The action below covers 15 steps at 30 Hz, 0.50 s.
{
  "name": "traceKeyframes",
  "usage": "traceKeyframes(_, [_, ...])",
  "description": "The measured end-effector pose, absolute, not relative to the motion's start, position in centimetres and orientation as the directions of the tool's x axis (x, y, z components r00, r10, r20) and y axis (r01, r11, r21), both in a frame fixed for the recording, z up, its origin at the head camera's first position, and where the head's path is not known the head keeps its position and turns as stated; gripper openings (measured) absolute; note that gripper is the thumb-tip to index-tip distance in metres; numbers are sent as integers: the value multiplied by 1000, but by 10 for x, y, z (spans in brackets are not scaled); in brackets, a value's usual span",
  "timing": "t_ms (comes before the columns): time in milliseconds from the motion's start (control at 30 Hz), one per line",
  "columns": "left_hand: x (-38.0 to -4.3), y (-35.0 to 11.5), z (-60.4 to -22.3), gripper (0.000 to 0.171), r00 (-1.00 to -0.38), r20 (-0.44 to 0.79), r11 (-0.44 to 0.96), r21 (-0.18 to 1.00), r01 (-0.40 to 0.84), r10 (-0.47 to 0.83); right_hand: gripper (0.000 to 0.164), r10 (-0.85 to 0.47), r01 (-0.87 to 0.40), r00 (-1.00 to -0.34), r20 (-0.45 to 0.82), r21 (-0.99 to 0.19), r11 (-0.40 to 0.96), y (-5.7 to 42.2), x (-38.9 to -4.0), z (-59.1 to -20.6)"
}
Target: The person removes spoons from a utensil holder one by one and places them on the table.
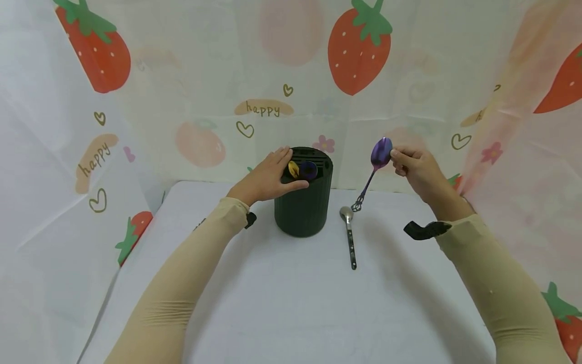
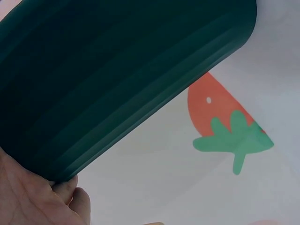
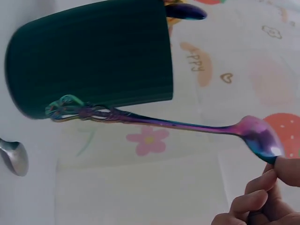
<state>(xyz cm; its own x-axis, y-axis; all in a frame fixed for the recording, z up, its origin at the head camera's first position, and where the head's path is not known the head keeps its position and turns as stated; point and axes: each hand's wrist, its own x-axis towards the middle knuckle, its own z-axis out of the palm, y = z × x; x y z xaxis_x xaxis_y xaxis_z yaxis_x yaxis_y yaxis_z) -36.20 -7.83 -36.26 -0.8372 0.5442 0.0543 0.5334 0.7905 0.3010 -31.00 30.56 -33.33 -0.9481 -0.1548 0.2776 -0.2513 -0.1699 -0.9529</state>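
Note:
A dark green utensil holder (image 1: 302, 212) stands upright on the table, its slotted top facing up. A gold spoon (image 1: 293, 169) and a purple-blue spoon (image 1: 308, 171) show in its opening. My left hand (image 1: 268, 177) rests against the holder's rim on the left, thumb across the front, fingers extended. With thumb and fingers my right hand (image 1: 416, 169) pinches a purple iridescent spoon (image 3: 180, 124) by its bowl, the openwork handle hanging down toward the left. Below that handle a silver spoon with a dark handle (image 1: 350, 242) lies on the table.
The white table (image 1: 291, 303) reaches back to a strawberry-printed cloth backdrop (image 1: 204, 76), which also hangs along both sides. Black straps (image 1: 425, 230) show at the wrists. The silver spoon lies just right of the holder.

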Motion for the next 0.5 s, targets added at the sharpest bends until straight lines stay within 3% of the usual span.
traceKeyframes(233, [-363,-79,-362,117,-832,57,789,287,543,551,26,-143,-114,-985,101,-990,88,309,-310,-346])
traceKeyframes(500, [-362,-77,-362,116,-834,51,792,287,539,549,29,-92,34,-994,-67,-949,314,311,-315,-363])
